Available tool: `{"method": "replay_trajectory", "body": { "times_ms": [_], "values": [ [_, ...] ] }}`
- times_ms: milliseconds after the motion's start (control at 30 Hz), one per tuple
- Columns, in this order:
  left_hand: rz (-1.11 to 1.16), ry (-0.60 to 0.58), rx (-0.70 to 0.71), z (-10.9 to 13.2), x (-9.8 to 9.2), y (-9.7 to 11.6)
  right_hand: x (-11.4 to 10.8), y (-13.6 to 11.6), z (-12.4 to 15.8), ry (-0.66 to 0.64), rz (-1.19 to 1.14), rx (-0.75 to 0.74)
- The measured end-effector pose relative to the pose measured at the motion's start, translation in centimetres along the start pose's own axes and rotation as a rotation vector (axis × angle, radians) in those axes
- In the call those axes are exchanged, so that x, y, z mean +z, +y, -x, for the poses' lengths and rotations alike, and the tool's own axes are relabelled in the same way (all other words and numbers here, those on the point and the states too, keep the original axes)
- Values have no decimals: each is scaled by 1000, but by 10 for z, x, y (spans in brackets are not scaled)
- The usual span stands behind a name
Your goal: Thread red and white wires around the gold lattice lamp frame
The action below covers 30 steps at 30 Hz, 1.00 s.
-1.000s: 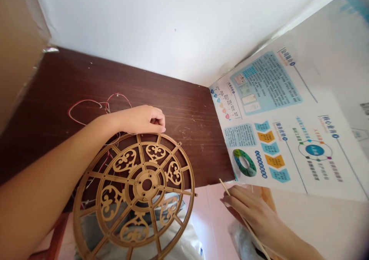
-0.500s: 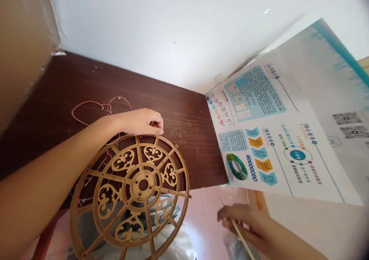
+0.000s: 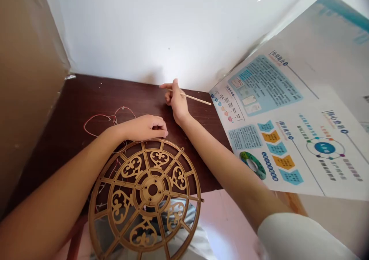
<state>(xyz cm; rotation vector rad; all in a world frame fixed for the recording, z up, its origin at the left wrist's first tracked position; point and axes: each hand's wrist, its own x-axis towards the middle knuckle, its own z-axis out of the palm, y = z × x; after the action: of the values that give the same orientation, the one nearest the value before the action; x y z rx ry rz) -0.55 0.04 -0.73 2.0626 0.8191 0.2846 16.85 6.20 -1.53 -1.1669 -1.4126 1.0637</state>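
A round gold lattice frame (image 3: 152,171), with scrollwork panels and a central hole, lies partly over the table's near edge. My left hand (image 3: 151,126) rests at its far rim, fingers curled closed; whether anything is inside them is hidden. Beyond it, my right hand (image 3: 178,100) is raised in front of the white wall, closed around a thin wooden stick (image 3: 197,98). The stick slants down to the right, and one finger points left. Thin red and white wires (image 3: 96,116) loop on the table behind my left forearm and show through the frame.
The dark brown table (image 3: 86,95) meets a white wall (image 3: 129,29) at the back and a brown panel (image 3: 29,79) at left. A printed board (image 3: 288,129) stands along the right side. Pink floor (image 3: 219,221) shows below the table edge.
My right hand has moved from the lower right, beyond the table edge, up to the back of the table with the stick. My left hand keeps its place at the rim. The view has shifted.
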Motion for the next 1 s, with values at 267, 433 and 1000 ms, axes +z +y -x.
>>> {"method": "replay_trajectory", "body": {
  "times_ms": [267,433,1000],
  "values": [
    [59,-36,5,2,-4,4,-4,27,-19,-46,-163,-73],
    [82,-73,-17,3,-6,8,-5,25,-22,-40,-202,-40],
    [122,-98,-90,5,-10,13,0,20,-19,-60,-222,-80]
  ]
}}
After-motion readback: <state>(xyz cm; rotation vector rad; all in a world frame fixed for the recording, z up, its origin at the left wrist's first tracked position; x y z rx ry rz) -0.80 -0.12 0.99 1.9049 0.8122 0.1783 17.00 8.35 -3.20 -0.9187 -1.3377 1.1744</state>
